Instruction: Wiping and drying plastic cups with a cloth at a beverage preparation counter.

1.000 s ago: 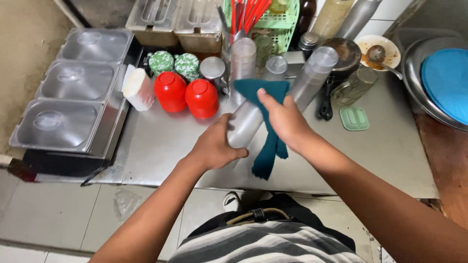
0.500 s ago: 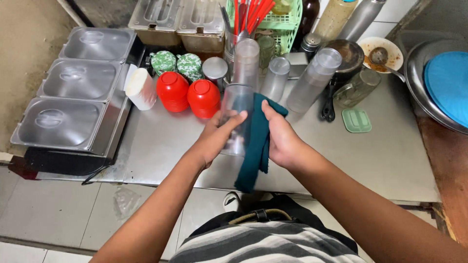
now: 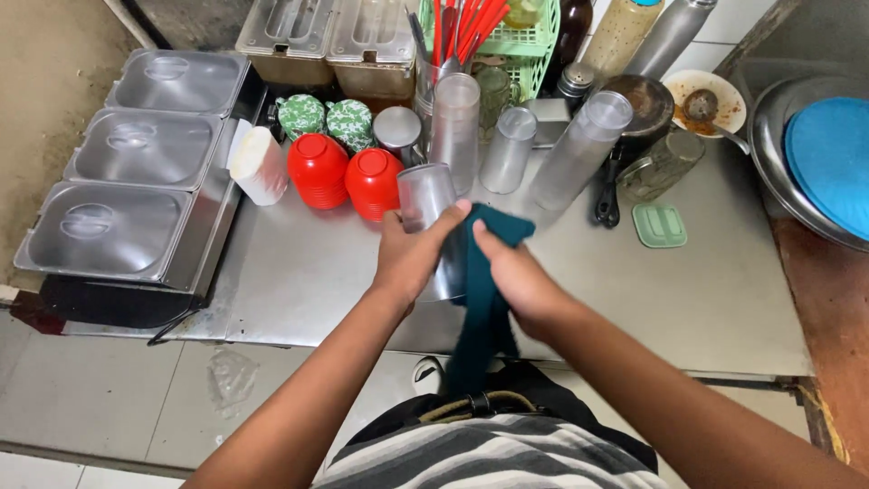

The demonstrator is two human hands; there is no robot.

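now l hand (image 3: 412, 258) grips clear tumbler (image 3: 428, 201), r hand (image 3: 518, 279) presses teal cloth (image 3: 484, 312).

Red bowls (image 3: 348, 172) (stacked) crowd bare counter (image 3: 299, 272).

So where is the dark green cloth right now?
In the head view, the dark teal cloth is at the middle, held in the right hand against the clear plastic cup that the left hand grips, above the steel counter.
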